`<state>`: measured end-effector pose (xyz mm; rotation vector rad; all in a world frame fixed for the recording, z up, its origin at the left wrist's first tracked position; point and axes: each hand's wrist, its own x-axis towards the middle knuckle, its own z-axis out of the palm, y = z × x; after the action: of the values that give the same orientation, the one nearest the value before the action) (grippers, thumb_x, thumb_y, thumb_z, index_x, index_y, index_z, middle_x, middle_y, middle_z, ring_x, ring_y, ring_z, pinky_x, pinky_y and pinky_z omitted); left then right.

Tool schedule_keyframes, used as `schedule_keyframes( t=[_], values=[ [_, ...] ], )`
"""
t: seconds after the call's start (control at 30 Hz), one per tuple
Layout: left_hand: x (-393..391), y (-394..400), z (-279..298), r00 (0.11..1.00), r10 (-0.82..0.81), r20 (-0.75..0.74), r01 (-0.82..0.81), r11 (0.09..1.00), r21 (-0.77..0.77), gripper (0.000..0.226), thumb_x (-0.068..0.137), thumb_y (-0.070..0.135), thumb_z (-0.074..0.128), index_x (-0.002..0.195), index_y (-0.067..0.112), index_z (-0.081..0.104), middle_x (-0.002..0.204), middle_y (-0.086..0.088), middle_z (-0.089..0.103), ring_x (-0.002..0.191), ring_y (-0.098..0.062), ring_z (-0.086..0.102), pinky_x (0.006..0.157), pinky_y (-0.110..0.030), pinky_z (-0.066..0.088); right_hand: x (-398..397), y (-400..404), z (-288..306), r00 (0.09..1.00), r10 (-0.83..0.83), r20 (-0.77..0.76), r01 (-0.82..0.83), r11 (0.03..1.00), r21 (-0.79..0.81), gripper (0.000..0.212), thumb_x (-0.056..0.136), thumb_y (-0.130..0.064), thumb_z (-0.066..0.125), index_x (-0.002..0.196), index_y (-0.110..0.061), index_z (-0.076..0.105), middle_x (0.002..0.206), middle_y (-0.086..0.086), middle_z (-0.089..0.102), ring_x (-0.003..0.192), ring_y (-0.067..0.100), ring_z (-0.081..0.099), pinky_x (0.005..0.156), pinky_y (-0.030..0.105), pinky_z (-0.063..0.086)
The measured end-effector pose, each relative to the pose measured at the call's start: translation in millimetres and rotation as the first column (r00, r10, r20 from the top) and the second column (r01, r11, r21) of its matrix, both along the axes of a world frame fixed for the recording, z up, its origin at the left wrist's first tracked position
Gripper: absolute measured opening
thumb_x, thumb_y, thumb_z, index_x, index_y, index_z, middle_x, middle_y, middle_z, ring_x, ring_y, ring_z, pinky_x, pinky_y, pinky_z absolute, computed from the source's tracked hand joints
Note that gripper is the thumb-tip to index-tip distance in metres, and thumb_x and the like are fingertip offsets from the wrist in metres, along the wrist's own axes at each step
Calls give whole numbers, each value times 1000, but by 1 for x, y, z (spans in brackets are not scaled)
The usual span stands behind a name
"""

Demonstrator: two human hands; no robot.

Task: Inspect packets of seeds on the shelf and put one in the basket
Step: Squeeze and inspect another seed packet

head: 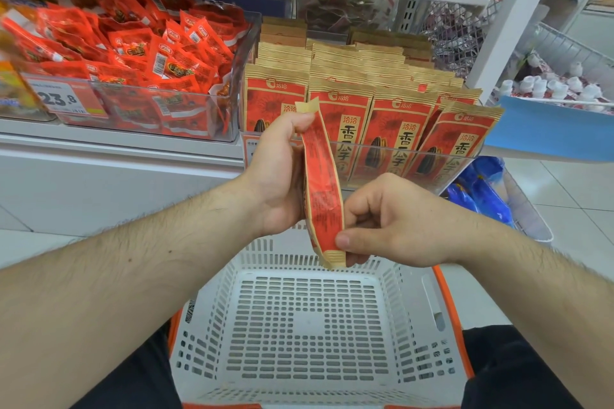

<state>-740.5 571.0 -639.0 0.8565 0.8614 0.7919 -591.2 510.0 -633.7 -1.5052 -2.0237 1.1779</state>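
Seed packet (pixel 321 186) — long axis upright, edge-on, directly above basket (pixel 428 300); left hand (pixel 277 173) grips top, right hand (pixel 382 222) pinches btm end — basket lies straight below.

The seed packets (pixel 395 139) standing in the clear bin (pixel 365 156) say 洽洽 at the top and 香瓜子 in big black letters down the front. To the left of that bin, a price tag (pixel 63 98) reads 23.8.

A white shelf (pixel 119 143) runs across the upper half of the frame. On it at upper left sits a clear bin (pixel 159 109) of small red snack packets, and just right of it at centre a clear tray (pixel 398 149) of upright red-and-gold seed packets (pixel 392 129).
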Motion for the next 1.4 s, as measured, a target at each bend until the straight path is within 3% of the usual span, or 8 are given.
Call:
schedule_keyframes(
  t=[0.07, 0.4, 0.6, 0.83, 0.97, 1.23, 1.3, 1.4],
  values=[
    [0, 1, -1, 1000, 8, 5, -8, 1000, -10, 49, 92, 52, 39, 69, 11, 53, 53, -2, 47, 45, -14, 44, 57, -28, 35, 1, 0, 0, 1000, 18, 8, -19, 1000, 16, 10, 86, -7, 74, 82, 3, 72, 77, 13, 74, 73, 29, 72, 70, 45, 60],
    [-3, 5, -6, 999, -5, 37, 6, 1000, -27, 53, 90, 54, 40, 75, 6, 57, 58, -6, 50, 51, -18, 45, 61, -31, 37, 4, 2, -3, 993, 71, -90, -76, 996, -52, 5, 81, 4, 71, 87, 4, 72, 81, 16, 74, 71, 26, 71, 72, 36, 60],
    [-6, 7, -9, 967, -60, 248, 85, 992, -89, 70, 90, 59, 35, 116, -2, 59, 89, -21, 63, 76, -33, 60, 79, -39, 51, 4, 11, -8, 981, -187, -58, 181, 979, -97, 63, 70, -57, 62, 78, 5, 65, 69, 7, 66, 59, 17, 63, 57, 33, 50],
    [-6, 7, -11, 969, -61, 240, 80, 995, -67, 75, 98, 59, 30, 135, -2, 55, 128, -25, 63, 122, -39, 59, 107, -51, 44, 6, 10, -9, 945, -227, -237, 171, 957, -234, 39, 75, -44, 65, 96, -11, 65, 81, 6, 73, 52, 16, 55, 47, 26, 38],
    [-2, 7, -16, 988, 38, 151, -39, 999, 6, 74, 99, 59, 31, 130, -1, 60, 121, -23, 65, 106, -39, 65, 103, -57, 47, 4, 11, -8, 922, -320, -216, 295, 945, -140, 36, 76, -37, 74, 97, -8, 69, 76, 9, 75, 50, 21, 57, 40, 23, 39],
    [5, -1, -22, 964, 221, -147, -197, 968, 157, 49, 106, 48, 30, 94, 22, 70, 84, -4, 78, 79, -21, 76, 77, -41, 59, 1, 10, -11, 912, -408, -29, 409, 912, 37, 26, 77, -37, 82, 93, -19, 73, 75, 1, 76, 63, 24, 73, 56, 36, 58],
    [5, -2, -24, 960, 226, -165, -191, 960, 205, 49, 107, 46, 30, 94, 21, 69, 84, -4, 78, 81, -22, 75, 79, -43, 60, 0, 10, -10, 909, -416, -30, 417, 907, 53, 21, 82, -40, 76, 90, -20, 73, 73, 0, 76, 62, 22, 72, 55, 35, 57],
    [6, -4, -28, 966, 200, -165, -148, 948, 281, 47, 107, 43, 31, 95, 19, 70, 91, -6, 78, 89, -23, 75, 87, -47, 58, 0, 12, -10, 876, -469, -112, 480, 872, 99, 45, 94, -48, 56, 79, -8, 71, 66, 5, 73, 53, 21, 67, 47, 25, 47]
  ],
)
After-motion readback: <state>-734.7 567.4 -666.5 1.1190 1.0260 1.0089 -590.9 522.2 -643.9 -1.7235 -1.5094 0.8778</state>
